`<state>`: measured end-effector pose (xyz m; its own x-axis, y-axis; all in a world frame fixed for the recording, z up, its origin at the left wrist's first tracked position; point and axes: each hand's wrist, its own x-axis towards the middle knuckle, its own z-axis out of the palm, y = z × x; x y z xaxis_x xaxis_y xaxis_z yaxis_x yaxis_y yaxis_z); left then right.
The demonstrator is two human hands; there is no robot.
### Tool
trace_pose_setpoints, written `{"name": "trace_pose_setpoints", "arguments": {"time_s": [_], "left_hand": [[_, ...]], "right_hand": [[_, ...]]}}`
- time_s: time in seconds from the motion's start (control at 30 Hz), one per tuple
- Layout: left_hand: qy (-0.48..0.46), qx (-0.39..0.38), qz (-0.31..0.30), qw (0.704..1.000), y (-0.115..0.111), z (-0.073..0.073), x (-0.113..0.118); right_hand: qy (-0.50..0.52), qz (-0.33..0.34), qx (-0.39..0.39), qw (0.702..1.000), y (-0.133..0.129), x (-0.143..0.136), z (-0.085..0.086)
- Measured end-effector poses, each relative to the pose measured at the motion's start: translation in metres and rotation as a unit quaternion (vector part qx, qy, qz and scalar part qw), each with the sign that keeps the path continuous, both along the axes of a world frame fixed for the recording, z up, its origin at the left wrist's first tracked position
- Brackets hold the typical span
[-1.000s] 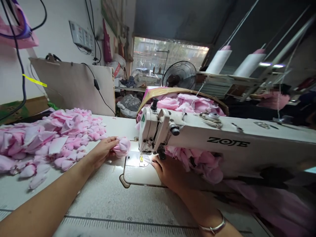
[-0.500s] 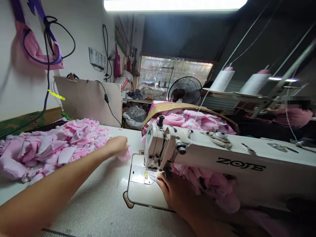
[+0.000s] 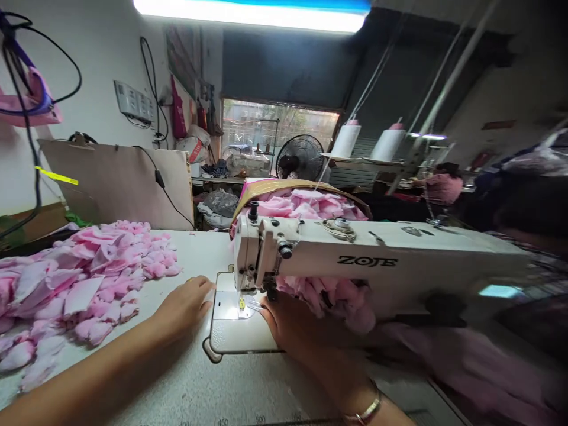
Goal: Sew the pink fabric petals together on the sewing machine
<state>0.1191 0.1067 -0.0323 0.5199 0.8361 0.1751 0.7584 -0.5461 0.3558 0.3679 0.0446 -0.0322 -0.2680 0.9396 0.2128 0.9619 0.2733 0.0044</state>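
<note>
Your left hand (image 3: pixel 189 305) was at the metal plate's (image 3: pixel 242 338) edge, your right hand (image 3: pixel 288 322) beside the needle area (image 3: pixel 242 305); whether either clamped anything, I couldn't tell. Pink fabric pieces (image 3: pixel 106 269) lay heaped leftward on the table (image 3: pixel 199 251), looking soft and light, probably best pinched by an edge.
</note>
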Motion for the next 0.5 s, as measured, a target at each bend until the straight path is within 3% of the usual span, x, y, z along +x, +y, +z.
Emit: {"name": "trace_pose_setpoints", "arguments": {"time_s": [0.13,0.3,0.5], "left_hand": [[0.036,0.046,-0.032,0.998,-0.018,-0.012,-0.003],[0.049,0.132,-0.053,0.989,-0.010,-0.036,-0.011],[0.017,0.152,-0.060,0.986,-0.007,-0.040,-0.015]], "right_hand": [[-0.059,0.009,0.000,0.998,-0.007,-0.005,0.005],[-0.091,-0.007,-0.026,0.995,-0.011,-0.006,0.011],[-0.111,-0.061,-0.023,0.992,-0.026,0.013,0.025]]}}
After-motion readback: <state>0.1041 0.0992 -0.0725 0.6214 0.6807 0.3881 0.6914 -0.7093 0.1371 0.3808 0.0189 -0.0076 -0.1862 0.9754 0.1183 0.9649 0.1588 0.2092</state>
